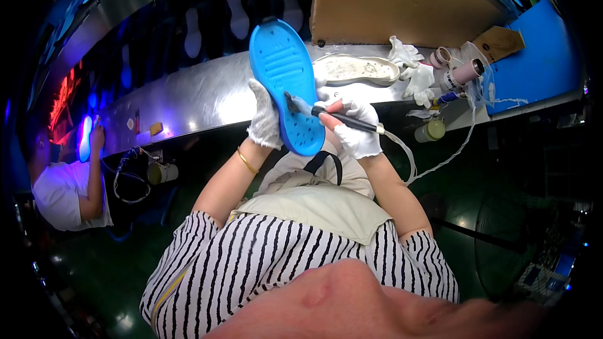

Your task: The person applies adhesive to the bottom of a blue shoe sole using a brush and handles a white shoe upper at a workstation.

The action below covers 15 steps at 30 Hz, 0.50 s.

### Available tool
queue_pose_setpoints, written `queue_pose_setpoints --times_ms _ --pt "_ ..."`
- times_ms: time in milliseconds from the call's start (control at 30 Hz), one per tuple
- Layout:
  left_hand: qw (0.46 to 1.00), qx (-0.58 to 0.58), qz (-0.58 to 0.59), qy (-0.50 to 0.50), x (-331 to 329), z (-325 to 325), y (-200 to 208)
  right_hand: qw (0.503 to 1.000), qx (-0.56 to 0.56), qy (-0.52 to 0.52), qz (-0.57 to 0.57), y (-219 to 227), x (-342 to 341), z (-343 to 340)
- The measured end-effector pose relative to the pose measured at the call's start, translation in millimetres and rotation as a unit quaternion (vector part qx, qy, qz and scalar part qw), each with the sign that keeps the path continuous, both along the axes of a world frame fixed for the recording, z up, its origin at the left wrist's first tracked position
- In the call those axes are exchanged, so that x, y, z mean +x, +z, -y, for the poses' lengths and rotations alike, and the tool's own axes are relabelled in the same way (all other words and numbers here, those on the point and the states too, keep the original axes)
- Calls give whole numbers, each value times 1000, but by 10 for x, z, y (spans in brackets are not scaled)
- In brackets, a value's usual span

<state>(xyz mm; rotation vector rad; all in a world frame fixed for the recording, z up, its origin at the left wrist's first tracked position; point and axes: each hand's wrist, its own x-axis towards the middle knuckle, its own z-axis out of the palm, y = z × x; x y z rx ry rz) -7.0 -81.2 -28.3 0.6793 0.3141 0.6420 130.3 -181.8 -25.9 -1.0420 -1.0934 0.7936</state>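
Note:
My left hand (264,118), in a white knit glove, is closed on the left edge of a blue shoe sole (284,63). The sole is tilted up above the front of the bench, its ridged and pitted side showing. In my right hand (359,135), gloved with some fingertips bare, is a brush (347,119) with a dark handle. Its bristles touch the sole near the middle. From the handle's end runs a pale tube (405,150) to the right. Behind the sole, a white sole-shaped tray (358,69) with dark smudges lies on the metal bench (217,91).
White gloves (419,81), a pink flask (468,71) and a tape roll (441,56) lie at the right. Behind stands a cardboard sheet (402,6). A pale green pot (431,130) hangs below the bench edge. Soles (193,32) line a dark rack. At far left a co-worker (72,194) holds a glowing sole.

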Motion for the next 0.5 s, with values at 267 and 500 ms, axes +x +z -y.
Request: queue_pose_setpoints --times_ms 267,500 --pt "979 -29 200 31 45 -333 85 995 -14 57 -82 277 -74 -79" --pt "957 46 286 6 25 -555 112 982 -75 113 -133 260 -105 -131"
